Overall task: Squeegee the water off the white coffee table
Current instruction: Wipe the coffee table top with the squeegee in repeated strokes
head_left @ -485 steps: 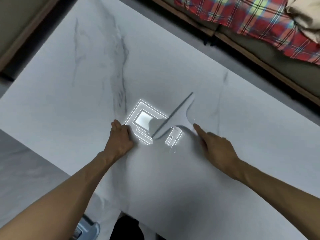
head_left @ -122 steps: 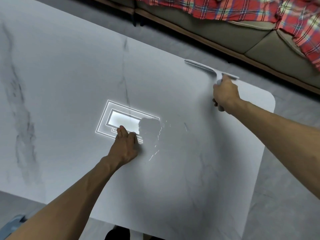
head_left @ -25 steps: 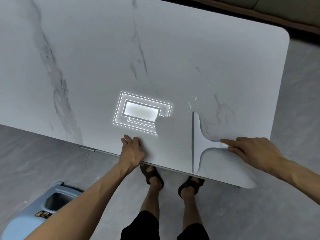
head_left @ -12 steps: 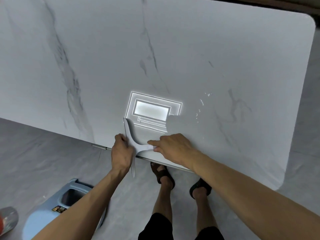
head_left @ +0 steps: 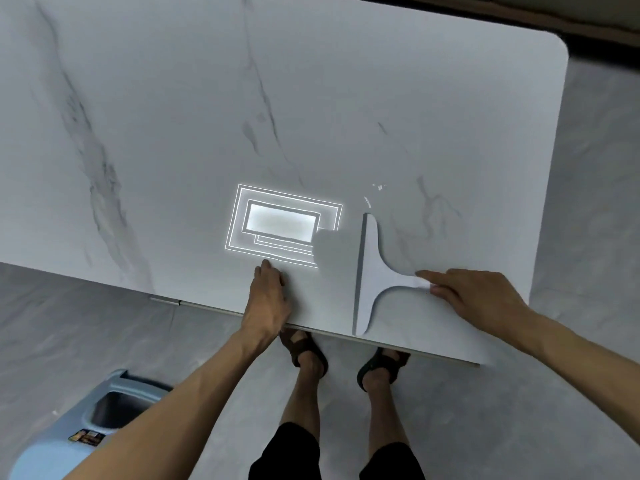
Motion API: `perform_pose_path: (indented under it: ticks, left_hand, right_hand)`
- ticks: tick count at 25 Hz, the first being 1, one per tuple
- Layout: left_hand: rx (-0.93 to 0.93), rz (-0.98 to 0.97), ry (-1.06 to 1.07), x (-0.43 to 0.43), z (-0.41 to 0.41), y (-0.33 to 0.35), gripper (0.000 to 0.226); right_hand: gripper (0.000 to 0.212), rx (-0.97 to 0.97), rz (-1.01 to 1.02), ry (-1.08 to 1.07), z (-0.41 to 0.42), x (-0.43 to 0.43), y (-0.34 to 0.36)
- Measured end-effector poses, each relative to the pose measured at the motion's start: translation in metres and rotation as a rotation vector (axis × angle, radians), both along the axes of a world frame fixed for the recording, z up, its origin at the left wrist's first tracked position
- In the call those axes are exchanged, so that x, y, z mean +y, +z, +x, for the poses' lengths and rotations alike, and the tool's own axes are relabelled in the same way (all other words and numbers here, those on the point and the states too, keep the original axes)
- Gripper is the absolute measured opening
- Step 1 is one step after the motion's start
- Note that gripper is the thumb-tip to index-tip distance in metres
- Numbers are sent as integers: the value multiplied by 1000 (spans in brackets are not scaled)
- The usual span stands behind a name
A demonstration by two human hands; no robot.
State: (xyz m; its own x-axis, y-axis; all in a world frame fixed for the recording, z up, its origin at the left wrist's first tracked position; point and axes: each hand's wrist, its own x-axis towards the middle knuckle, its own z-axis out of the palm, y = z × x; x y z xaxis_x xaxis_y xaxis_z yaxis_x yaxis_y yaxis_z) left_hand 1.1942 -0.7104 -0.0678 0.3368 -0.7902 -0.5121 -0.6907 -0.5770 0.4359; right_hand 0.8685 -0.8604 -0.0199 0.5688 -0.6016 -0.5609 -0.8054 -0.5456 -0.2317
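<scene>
Right hand (head_left: 481,299) on squeegee (head_left: 372,275) handle

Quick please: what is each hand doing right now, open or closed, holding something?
Left hand: open, flat on the table near its front edge, holding nothing.
Right hand: closed on the squeegee handle, blade on the table.

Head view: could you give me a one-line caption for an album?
Right hand holds a squeegee flat on the white table; left hand braces the near edge.
</scene>
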Motion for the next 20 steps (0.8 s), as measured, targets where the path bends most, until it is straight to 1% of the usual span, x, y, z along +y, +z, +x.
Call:
perform_pose_path:
  ticks: [3,5,7,9,12,14,16,20]
  left_hand:
    - [-74,52,-20,-6,-9,-9,28]
    - [-93,74,2,-7,-12,-9,25]
    - [-83,35,28,-7,-17,-5,24]
    - [-74,-12,61,-6,-24,1,26]
    - [-50,-38,85,-2,-32,2,29]
    - [-29,-48,51,1,-42,0,28]
    - [-19,-55,41,2,-55,0,29]
    - [-6,-58,27,-8,-91,1,30]
  right_hand:
    - [41,103,-44,-37,-43,-11,14]
    - [41,125,-62,-48,-58,-12,24]
    - [40,92,-33,-34,-56,-6,29]
    - [39,21,37,17,-39,7,26]
    - [37,-128,60,191,-3,29,2]
    - [37,-122,84,292,12,36,-12]
    - [36,-105,99,311,7,30,-20]
    - [34,-148,27,303,-36,-1,-16]
